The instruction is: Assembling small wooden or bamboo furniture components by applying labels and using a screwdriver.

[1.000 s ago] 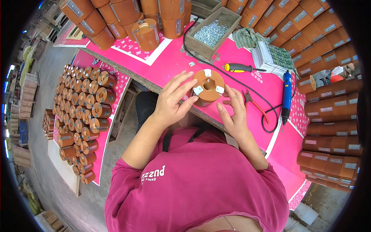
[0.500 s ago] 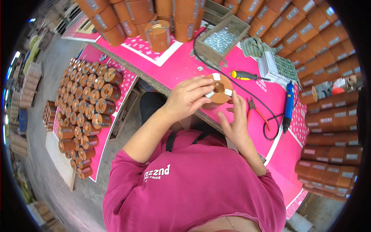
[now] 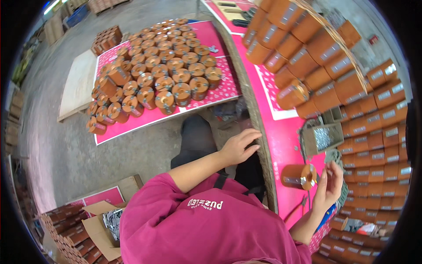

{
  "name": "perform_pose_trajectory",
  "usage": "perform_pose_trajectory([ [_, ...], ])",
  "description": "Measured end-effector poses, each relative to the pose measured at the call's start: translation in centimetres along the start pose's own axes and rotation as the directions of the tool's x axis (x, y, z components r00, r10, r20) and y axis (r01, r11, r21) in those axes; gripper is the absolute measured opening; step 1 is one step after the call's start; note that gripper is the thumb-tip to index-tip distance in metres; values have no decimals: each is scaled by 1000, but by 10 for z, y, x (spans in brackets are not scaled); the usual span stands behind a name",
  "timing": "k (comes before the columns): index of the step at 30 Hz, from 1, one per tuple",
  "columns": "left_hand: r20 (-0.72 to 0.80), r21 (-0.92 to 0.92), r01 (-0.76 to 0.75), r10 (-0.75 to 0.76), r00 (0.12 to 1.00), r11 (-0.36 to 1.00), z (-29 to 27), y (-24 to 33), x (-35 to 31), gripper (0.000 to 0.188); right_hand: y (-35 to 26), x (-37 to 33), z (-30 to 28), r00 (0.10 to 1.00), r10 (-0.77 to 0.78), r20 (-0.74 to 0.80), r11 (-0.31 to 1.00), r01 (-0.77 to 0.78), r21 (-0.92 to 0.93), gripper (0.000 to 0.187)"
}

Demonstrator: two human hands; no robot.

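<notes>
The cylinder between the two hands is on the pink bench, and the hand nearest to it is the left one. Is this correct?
Not the left: in the head view, the right hand is nearest to the cylinder. The cylinder is indeed between the hands, on the pink bench.

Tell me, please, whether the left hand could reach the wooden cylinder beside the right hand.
Probably yes: the left hand looks empty by the table edge, with only pink tabletop showing between it and the cylinder.
</notes>
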State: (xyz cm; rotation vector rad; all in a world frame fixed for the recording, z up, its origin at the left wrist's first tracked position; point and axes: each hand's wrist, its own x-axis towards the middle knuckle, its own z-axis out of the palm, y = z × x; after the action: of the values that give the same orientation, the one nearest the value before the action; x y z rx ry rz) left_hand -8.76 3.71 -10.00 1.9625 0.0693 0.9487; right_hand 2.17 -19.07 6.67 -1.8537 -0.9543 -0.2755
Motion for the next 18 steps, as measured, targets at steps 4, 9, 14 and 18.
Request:
perform_pose_trajectory([
  [4, -185, 96, 230, -209, 960, 969, -58, -43, -48, 33, -67, 87, 119, 812, -378, 445, 917, 394, 59, 23],
  [9, -316, 221, 396, -319, 894, 891, -97, -100, -75, 27, -56, 160, 309, 838, -275, 471, 942, 139, 304, 11],
  [14, -386, 342, 426, -288, 876, 838, -139, -136, -55, 29, 1, 218, 465, 718, 122, 685, 954, -276, 120, 12],
  [18, -525, 554, 547, -247, 814, 627, -216, -172, 3, 39, 34, 282, 566, 737, 100, 669, 991, -13, -134, 18],
])
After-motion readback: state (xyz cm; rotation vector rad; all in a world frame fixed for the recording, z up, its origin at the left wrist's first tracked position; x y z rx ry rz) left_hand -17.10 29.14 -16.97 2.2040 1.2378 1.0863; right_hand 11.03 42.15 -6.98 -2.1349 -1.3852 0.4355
